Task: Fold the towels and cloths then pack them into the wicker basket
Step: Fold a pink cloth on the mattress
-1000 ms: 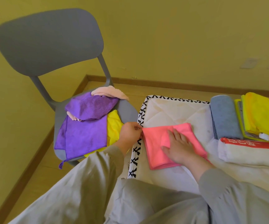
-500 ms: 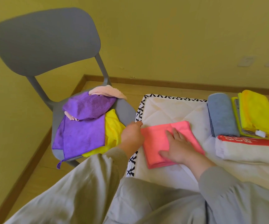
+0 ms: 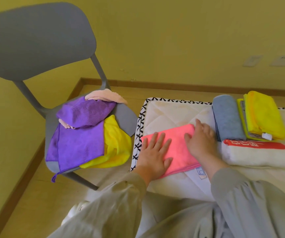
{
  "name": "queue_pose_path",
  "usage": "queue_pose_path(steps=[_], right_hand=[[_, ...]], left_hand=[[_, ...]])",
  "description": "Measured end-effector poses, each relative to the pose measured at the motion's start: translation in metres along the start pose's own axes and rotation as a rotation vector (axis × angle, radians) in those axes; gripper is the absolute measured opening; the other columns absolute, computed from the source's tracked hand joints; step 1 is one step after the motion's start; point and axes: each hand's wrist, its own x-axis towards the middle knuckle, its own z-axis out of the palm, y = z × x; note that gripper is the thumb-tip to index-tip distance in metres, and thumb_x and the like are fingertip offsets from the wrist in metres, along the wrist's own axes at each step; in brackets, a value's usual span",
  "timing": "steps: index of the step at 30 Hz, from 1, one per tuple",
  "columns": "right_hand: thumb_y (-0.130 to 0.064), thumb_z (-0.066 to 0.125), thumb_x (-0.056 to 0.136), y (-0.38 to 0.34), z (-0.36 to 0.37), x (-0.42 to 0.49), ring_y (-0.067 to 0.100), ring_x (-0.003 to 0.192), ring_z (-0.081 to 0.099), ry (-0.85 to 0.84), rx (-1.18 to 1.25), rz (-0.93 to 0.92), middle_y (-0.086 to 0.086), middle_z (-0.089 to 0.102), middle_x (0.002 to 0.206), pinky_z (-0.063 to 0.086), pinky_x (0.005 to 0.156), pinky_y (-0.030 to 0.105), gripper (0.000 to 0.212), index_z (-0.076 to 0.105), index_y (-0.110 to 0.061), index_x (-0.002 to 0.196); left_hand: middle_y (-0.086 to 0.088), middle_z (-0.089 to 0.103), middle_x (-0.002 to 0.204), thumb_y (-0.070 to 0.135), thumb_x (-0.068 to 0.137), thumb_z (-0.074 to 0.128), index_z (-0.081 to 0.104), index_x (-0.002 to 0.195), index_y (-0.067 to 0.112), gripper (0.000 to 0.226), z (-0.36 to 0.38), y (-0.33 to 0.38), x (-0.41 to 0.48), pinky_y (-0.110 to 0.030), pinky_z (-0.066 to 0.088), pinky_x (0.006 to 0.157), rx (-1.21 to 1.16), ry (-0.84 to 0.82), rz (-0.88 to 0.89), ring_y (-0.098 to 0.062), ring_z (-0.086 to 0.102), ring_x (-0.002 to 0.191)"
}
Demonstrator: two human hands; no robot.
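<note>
The white quilted mattress (image 3: 169, 114) carries the folded pink microfibre cloth (image 3: 179, 152), a soft flat rectangle near its patterned corner. The left hand (image 3: 152, 158) presses the cloth's near-left part with straight, spread fingers. The right hand (image 3: 201, 140) lies flat over its right edge, gripping nothing.

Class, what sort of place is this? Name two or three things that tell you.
Likely a bedroom or spare room at home: a quilted mattress, a grey chair heaped with cloths, a wooden floor with skirting board.
</note>
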Motion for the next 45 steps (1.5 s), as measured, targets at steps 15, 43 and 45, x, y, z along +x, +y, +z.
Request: queue_pose_path(steps=[15, 43, 45], right_hand=[[-0.048, 0.04, 0.09, 0.01, 0.01, 0.014, 0.03, 0.109, 0.049, -0.058, -0.171, 0.046, 0.012, 0.054, 0.118, 0.043, 0.093, 0.041, 0.049, 0.052, -0.01, 0.118], [-0.039, 0.079, 0.071, -0.007, -0.086, -0.019, 0.016, 0.073, 0.056, -0.254, 1.152, -0.124, 0.0, 0.066, 0.075, 0.04, 0.06, 0.028, 0.024, 0.069, -0.02, 0.081], [-0.069, 0.067, 0.064, 0.005, -0.078, -0.014, 0.011, 0.065, 0.049, -0.439, 1.482, 0.024, -0.002, 0.059, 0.072, 0.034, 0.055, 0.024, 0.059, 0.068, -0.019, 0.095]], left_hand=[[-0.003, -0.019, 0.158, 0.057, 0.079, -0.013, -0.011, 0.151, 0.025, 0.079, -0.001, 0.001, 0.001, -0.047, -0.021, 0.109, 0.027, -0.032, 0.002, -0.026, -0.023, 0.144], [0.002, 0.054, 0.066, 0.028, 0.091, 0.063, 0.051, 0.065, 0.019, 0.03, -0.155, -0.017, -0.011, -0.015, 0.035, 0.054, -0.762, -0.003, -0.12, -0.013, 0.048, 0.063], [-0.004, 0.062, 0.078, 0.025, 0.091, 0.063, 0.059, 0.075, 0.015, 0.019, -0.16, -0.018, -0.017, -0.025, 0.046, 0.067, -1.006, 0.019, -0.152, -0.016, 0.057, 0.071]])
